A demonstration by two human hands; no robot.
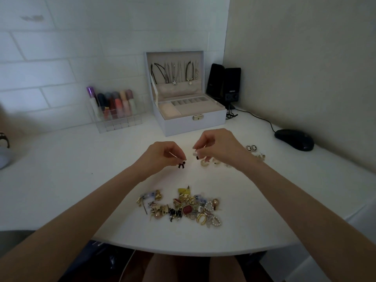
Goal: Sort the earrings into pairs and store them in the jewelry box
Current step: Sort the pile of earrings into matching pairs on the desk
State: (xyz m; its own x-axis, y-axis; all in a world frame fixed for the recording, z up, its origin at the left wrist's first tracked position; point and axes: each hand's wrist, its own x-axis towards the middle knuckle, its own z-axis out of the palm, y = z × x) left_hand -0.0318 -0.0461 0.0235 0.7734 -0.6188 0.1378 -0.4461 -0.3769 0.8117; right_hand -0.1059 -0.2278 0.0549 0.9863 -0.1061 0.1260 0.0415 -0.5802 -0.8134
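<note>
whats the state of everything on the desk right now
jewelry box, lid open
left hand, pinching the bow earring
bow earring, dangling from that hand
right hand, pinching a small dark earring
earring pile, loose, unsorted on the table
cameo earrings, side by side on the table

this looks like a home, a personal desk corner used partly as a vanity. a white desk sits in the angle between a white-painted brick wall and a plain cream wall. against the brick stands a clear acrylic organizer filled with cosmetic tubes, and beside it an open jewelry box with necklaces hanging in its lid. black computer speakers and a corded mouse occupy the corner, and a heap of earrings lies on the desktop.
</note>
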